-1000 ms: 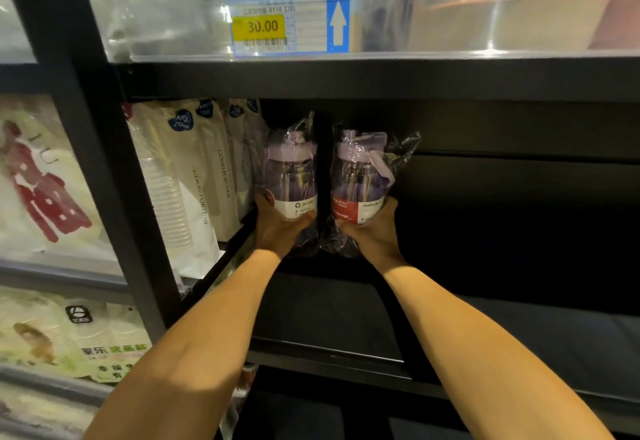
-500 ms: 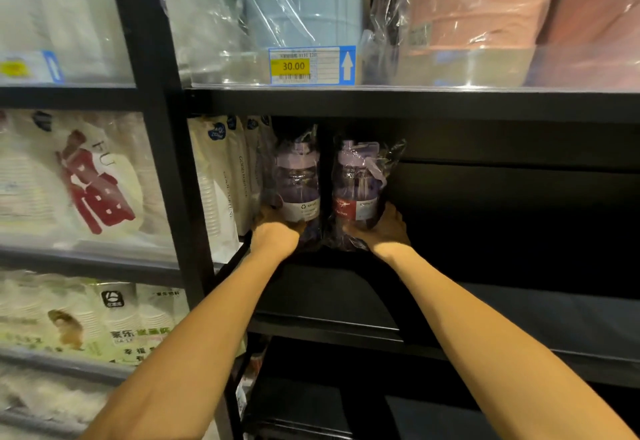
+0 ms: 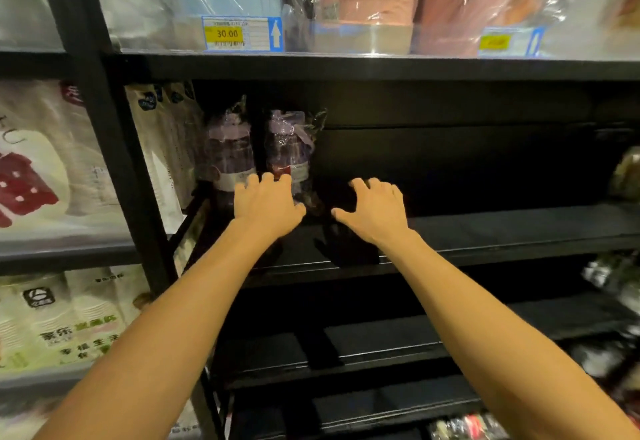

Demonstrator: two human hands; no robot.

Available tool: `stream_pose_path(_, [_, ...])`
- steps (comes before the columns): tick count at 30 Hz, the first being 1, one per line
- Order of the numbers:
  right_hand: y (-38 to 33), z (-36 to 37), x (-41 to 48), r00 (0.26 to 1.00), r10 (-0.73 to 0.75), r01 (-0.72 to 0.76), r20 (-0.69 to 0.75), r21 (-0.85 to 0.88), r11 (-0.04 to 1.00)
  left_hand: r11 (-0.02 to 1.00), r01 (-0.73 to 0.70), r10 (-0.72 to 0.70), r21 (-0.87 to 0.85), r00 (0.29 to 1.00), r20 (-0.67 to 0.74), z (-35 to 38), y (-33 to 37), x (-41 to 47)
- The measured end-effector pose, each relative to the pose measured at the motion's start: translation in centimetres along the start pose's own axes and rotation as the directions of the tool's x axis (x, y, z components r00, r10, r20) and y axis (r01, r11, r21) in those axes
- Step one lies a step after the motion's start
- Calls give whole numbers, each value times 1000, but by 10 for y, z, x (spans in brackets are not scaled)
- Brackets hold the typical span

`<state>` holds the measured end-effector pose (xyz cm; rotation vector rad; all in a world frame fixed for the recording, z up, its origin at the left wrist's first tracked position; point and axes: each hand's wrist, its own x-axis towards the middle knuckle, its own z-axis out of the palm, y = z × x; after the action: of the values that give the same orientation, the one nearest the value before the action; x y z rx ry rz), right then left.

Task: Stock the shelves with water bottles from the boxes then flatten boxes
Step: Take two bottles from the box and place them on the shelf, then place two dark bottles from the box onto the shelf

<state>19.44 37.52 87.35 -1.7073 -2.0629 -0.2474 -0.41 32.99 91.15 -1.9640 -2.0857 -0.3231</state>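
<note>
Two purple water bottles in clear plastic wrap stand upright side by side at the back left of a black shelf [image 3: 485, 231]: the left bottle [image 3: 228, 153] and the right bottle [image 3: 289, 148]. My left hand [image 3: 266, 204] hovers in front of them, fingers spread, its fingertips overlapping the bottles' lower labels; it holds nothing. My right hand [image 3: 375, 211] is to the right of the bottles, apart from them, fingers spread and empty, above the shelf board.
White sleeves of paper cups [image 3: 162, 148] lean left of the bottles. A black upright post [image 3: 114, 162] divides the shelving. Wrapped blue and pink goods and a 30.00 price tag [image 3: 242, 33] sit on the shelf above. Black shelves lie below.
Both hands have let go of the bottles and pulled back with fingers spread; the right hand has moved rightward. The bottles now stand on the shelf by themselves.
</note>
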Motion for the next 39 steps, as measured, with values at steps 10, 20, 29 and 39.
stream_pose_path(10, [96, -54, -120, 983, 182, -181, -20, -250, 951, 958, -268, 270, -101, 963, -1, 13, 122, -48])
stream_pose_path(20, [183, -48, -221, 962, 271, -269, -26, -232, 935, 906, -394, 397, -154, 918, -7, 38, 216, -125])
stream_pose_path(29, [288, 4, -315, 962, 266, -245, 60, -236, 940, 888, -414, 431, -200, 901, 51, 114, 295, -211])
stream_pose_path(39, [314, 96, -371, 906, 286, -230, 312, -203, 952, 942, -295, 334, -160, 866, 371, 227, 306, -261])
